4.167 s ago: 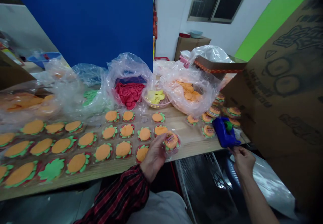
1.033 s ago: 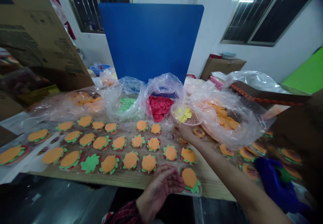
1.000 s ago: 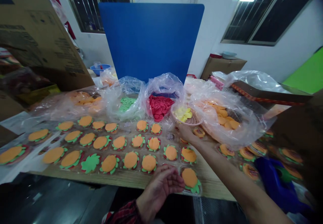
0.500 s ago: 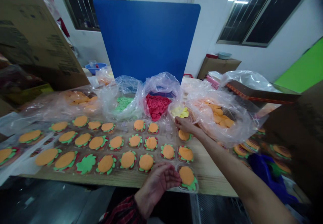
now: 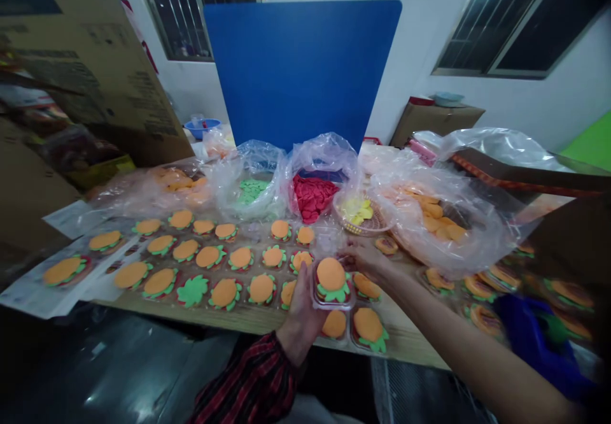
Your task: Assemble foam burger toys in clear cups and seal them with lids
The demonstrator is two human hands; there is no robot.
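Note:
My left hand (image 5: 305,312), in a red and black plaid sleeve, holds a clear plastic box (image 5: 321,302) by its left side and underside. Inside it lies a toy burger (image 5: 331,277) with an orange felt top and green felt lettuce. Its box is raised over the table, tilted towards me. My right hand (image 5: 365,260) is at the far right edge of this box, fingers bent together; what they pinch, if anything, is hidden. Below the box sit another orange-topped burger (image 5: 334,325) and one with green lettuce showing (image 5: 368,328).
Rows of similar burgers (image 5: 224,293) in clear trays cover the table's left. One shows only green lettuce (image 5: 193,291). Behind are bags of green pieces (image 5: 252,190), red pieces (image 5: 312,196) and orange rounds (image 5: 442,223), plus a basket (image 5: 377,220) with yellow pieces. A blue board (image 5: 305,74) stands behind.
A boxed burger has been lifted from the back right of the rows towards me. My left hand, open before, has moved up and taken hold of its box. The view has turned slightly left.

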